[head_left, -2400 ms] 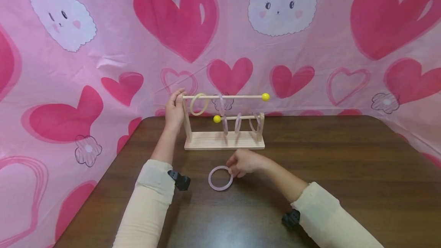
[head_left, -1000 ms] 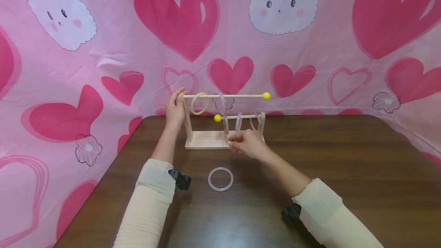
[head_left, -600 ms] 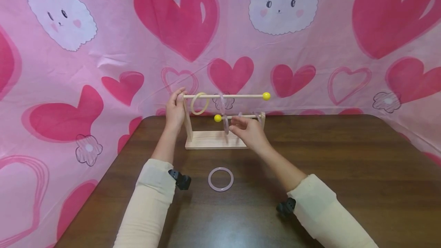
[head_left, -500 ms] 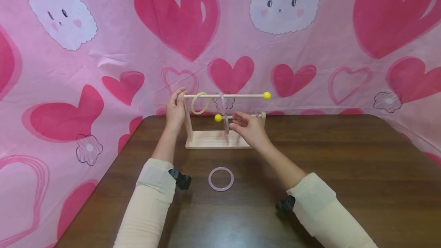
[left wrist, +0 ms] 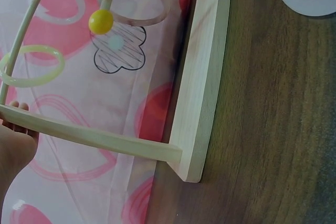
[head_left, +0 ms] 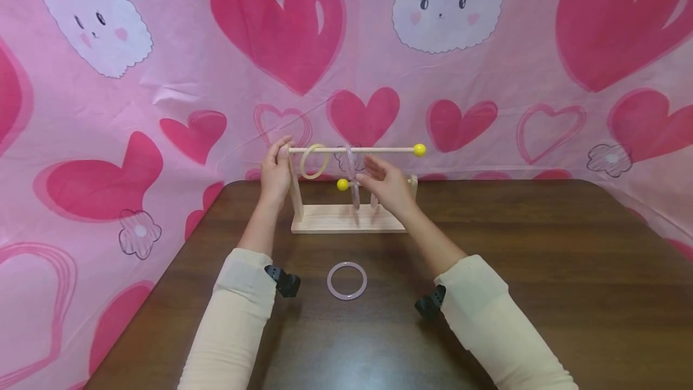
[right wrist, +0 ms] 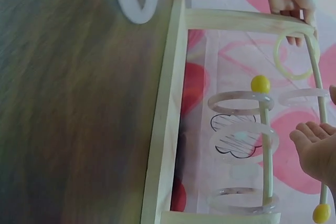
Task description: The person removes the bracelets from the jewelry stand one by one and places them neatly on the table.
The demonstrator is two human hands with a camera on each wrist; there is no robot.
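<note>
A pale wooden stand with two rods stands on the table. My left hand grips the top of its left post. My right hand is raised between the rods, fingers extended and holding nothing, beside a pale purple bangle on the upper rod. A yellow bangle hangs further left on that rod. Several translucent bangles hang on the lower rod, one close to its yellow end ball; the right hand partly hides the others in the head view.
A loose purple bangle lies flat on the brown table in front of the stand. Another yellow ball caps the upper rod's right end. Behind hangs a pink cloth with hearts and rabbits.
My right hand has left the loose bangle on the table and risen past the lower rod towards the upper one, its fingers straightening. My left hand stays on the post.
</note>
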